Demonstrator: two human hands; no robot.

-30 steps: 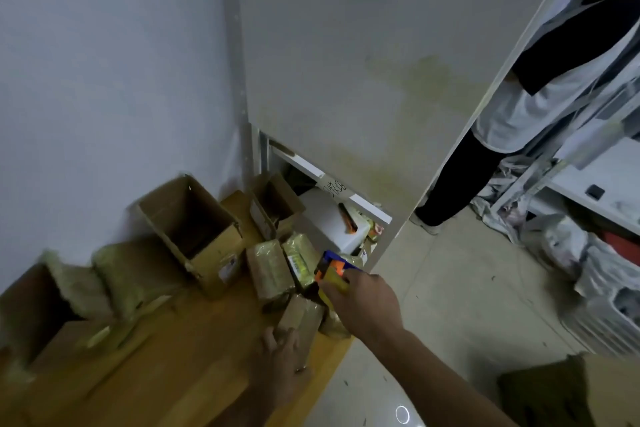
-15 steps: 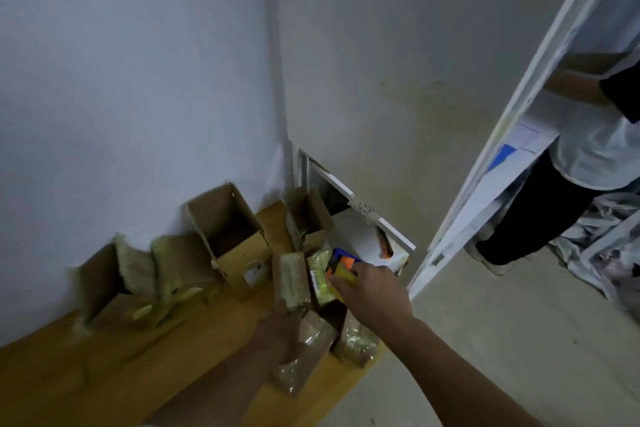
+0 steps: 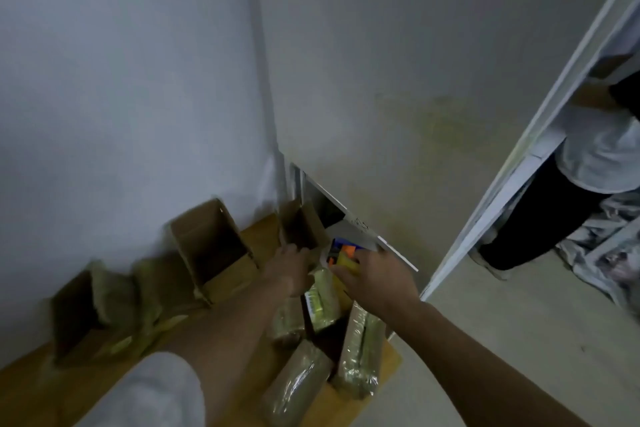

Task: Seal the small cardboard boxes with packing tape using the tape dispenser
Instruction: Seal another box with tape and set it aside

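**boxguy:** Orange-and-blue thing up by the far end of the table, is that the tape dispenser point(image 3: 341, 253)?

**tapefan:** yep, right hand point(image 3: 375, 279) has its fingers curled around it, holding it just above the wrapped packs, close to the white shelf edge point(image 3: 398, 255)

**boxguy:** and the left hand point(image 3: 289, 269)?

**tapefan:** reaching toward the small open cardboard box point(image 3: 303, 227) standing in the corner by the wall. It's right at the box's lower edge, but too blurry to tell whether the fingers are spread or gripping anything

**boxguy:** other boxes?

**tapefan:** bigger open box point(image 3: 211, 248) to its left against the wall, another one point(image 3: 74, 314) further left, both blurred. Plastic-wrapped greenish packs point(image 3: 360, 354) lie on the wooden table point(image 3: 31, 392) below the hands

**boxguy:** someone else there?

**tapefan:** second person point(image 3: 588, 163) standing past the white door frame on the right, white top, dark trousers
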